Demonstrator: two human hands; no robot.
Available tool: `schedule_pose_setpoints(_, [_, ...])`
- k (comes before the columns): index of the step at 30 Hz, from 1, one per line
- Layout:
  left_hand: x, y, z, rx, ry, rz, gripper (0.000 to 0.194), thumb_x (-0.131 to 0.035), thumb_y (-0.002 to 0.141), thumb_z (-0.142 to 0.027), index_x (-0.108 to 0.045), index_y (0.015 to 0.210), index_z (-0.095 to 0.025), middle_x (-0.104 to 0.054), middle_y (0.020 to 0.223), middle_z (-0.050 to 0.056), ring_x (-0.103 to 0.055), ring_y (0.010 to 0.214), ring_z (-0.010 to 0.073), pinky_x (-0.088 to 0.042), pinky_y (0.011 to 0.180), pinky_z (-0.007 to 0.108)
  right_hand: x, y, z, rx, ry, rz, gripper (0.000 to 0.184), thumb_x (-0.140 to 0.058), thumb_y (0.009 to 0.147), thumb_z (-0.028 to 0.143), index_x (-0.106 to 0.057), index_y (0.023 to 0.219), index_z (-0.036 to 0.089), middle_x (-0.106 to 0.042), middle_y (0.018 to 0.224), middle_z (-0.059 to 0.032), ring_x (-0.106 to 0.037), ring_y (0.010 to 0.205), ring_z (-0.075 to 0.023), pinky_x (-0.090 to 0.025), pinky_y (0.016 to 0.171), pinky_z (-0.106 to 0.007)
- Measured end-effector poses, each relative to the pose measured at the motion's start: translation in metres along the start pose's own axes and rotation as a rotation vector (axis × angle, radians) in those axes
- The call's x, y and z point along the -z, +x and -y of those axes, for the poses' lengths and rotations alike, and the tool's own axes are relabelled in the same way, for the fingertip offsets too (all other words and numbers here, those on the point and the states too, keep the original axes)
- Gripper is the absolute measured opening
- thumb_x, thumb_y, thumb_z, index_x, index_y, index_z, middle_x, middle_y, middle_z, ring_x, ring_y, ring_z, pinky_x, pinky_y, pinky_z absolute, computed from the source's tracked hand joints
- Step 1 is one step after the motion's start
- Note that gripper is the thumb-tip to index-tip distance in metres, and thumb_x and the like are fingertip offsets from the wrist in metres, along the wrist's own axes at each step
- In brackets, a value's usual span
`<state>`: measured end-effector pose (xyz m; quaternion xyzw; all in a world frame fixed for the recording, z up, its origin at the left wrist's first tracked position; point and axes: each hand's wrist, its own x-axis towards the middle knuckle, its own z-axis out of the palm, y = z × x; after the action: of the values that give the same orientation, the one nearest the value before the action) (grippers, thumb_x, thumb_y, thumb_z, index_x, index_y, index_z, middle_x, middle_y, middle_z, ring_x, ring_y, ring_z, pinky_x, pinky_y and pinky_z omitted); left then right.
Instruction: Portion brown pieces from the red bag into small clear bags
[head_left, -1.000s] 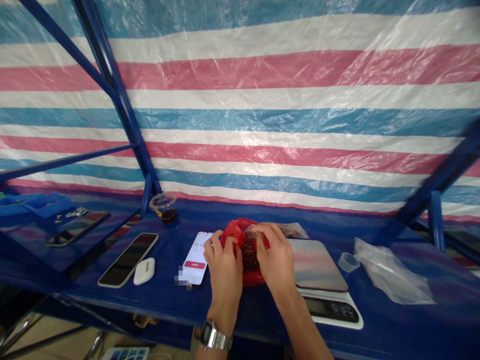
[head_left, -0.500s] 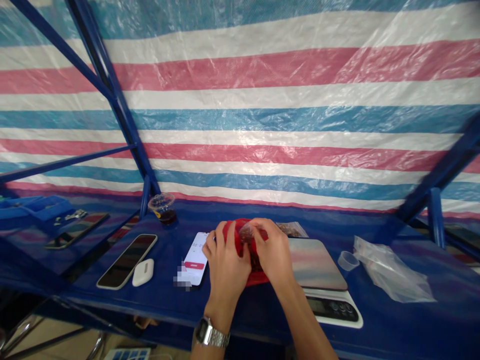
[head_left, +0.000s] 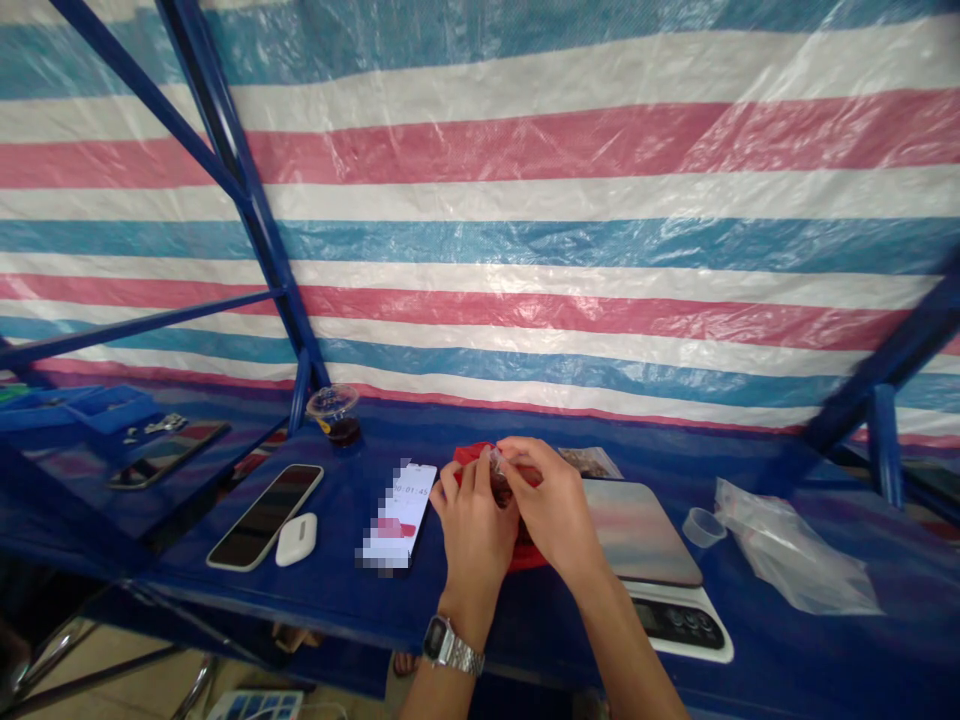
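Observation:
My left hand [head_left: 480, 515], with a metal watch on its wrist, curls its fingers around a small clear plastic bag [head_left: 498, 484] with dark brown contents. Its top is pinched between the fingers of my right hand [head_left: 551, 505]. Both hands are closed and nearly touch. Behind and beneath them lies a red bag [head_left: 531, 557], mostly hidden, so its contents are hard to make out. Close by on the right is a kitchen scale [head_left: 645, 535] with a metal plate. A flat clear packet [head_left: 590, 462] of brown pieces lies behind the scale.
Left of my hands lies a phone [head_left: 397, 510] showing a timer. Farther left are a dark-screened phone [head_left: 266, 515], a white earbud case [head_left: 297, 540] and a cup of dark drink [head_left: 336, 415]. A small clear cup [head_left: 703, 527] and plastic bags [head_left: 802, 550] lie at right.
My left hand has drawn closer to my right, and its fingers now surround the small clear bag. The view has shifted slightly left, so the table things appear farther right.

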<state>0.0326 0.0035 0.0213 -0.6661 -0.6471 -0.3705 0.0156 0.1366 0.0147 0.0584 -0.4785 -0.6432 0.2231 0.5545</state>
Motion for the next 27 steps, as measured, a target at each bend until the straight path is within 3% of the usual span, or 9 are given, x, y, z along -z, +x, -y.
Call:
schedule_pose_setpoints(4, [-0.003,0.0,-0.004,0.036,-0.002,-0.002,0.044,-0.06,0.094,-0.019,-0.062,0.138,-0.014,-0.076,0.114,0.015,-0.05,0.126,0.0364,-0.038,0.104,0.055,0.001,-0.001,0.002,-0.016,0.013,0.008,0.021,-0.058,0.09,0.02,-0.075,0.102,0.024,-0.075,0.106,-0.0052,-0.073,0.093,-0.0194,-0.06,0.085,-0.031])
schedule_pose_setpoints(9, [-0.004,-0.003,-0.01,0.061,-0.014,-0.014,0.046,-0.052,0.099,-0.02,-0.056,0.144,-0.014,-0.072,0.127,0.015,-0.051,0.127,0.0364,-0.038,0.103,0.054,-0.001,-0.003,0.001,-0.067,0.025,0.003,0.018,-0.058,0.091,0.022,-0.074,0.098,0.024,-0.074,0.105,-0.0042,-0.074,0.089,-0.019,-0.06,0.084,-0.031])
schedule_pose_setpoints(13, [-0.007,-0.004,-0.009,0.113,0.01,-0.011,0.047,-0.057,0.098,-0.028,-0.056,0.144,-0.014,-0.075,0.121,0.015,-0.052,0.124,0.0385,-0.038,0.102,0.055,0.0,-0.003,0.001,-0.081,0.014,-0.04,0.017,-0.059,0.089,0.021,-0.074,0.096,0.023,-0.074,0.103,-0.0046,-0.073,0.088,-0.0195,-0.06,0.083,-0.032])
schedule_pose_setpoints(16, [-0.007,-0.003,-0.006,0.088,-0.004,0.0,0.049,-0.061,0.097,-0.028,-0.056,0.144,-0.013,-0.077,0.114,0.015,-0.055,0.124,0.0375,-0.038,0.103,0.054,0.003,-0.003,0.003,-0.06,-0.012,-0.078,0.015,-0.059,0.091,0.024,-0.073,0.094,0.023,-0.074,0.102,-0.0051,-0.073,0.088,-0.02,-0.059,0.082,-0.032])
schedule_pose_setpoints(19, [-0.005,-0.001,-0.003,0.035,-0.043,0.0,0.046,-0.062,0.097,-0.026,-0.058,0.142,-0.017,-0.076,0.12,0.014,-0.055,0.128,0.0352,-0.036,0.106,0.054,0.006,-0.003,0.005,-0.037,-0.054,-0.122,0.016,-0.057,0.092,0.023,-0.073,0.092,0.023,-0.074,0.101,-0.0051,-0.073,0.086,-0.0202,-0.058,0.08,-0.033])
schedule_pose_setpoints(24, [-0.002,-0.001,0.0,-0.013,-0.077,0.002,0.047,-0.066,0.094,-0.026,-0.059,0.141,-0.021,-0.071,0.133,0.014,-0.051,0.135,0.036,-0.033,0.109,0.058,0.008,-0.002,0.01,0.021,-0.101,-0.074,0.017,-0.057,0.091,0.02,-0.073,0.094,0.023,-0.075,0.101,-0.0056,-0.072,0.089,-0.0214,-0.058,0.082,-0.034])
schedule_pose_setpoints(27, [-0.003,0.001,-0.001,-0.021,-0.105,0.011,0.041,-0.06,0.098,-0.024,-0.06,0.139,-0.02,-0.071,0.131,0.014,-0.054,0.134,0.0326,-0.035,0.109,0.055,0.008,-0.003,0.013,0.035,-0.07,-0.039,0.02,-0.056,0.091,0.018,-0.074,0.099,0.024,-0.075,0.105,-0.0054,-0.072,0.092,-0.0205,-0.058,0.085,-0.033])
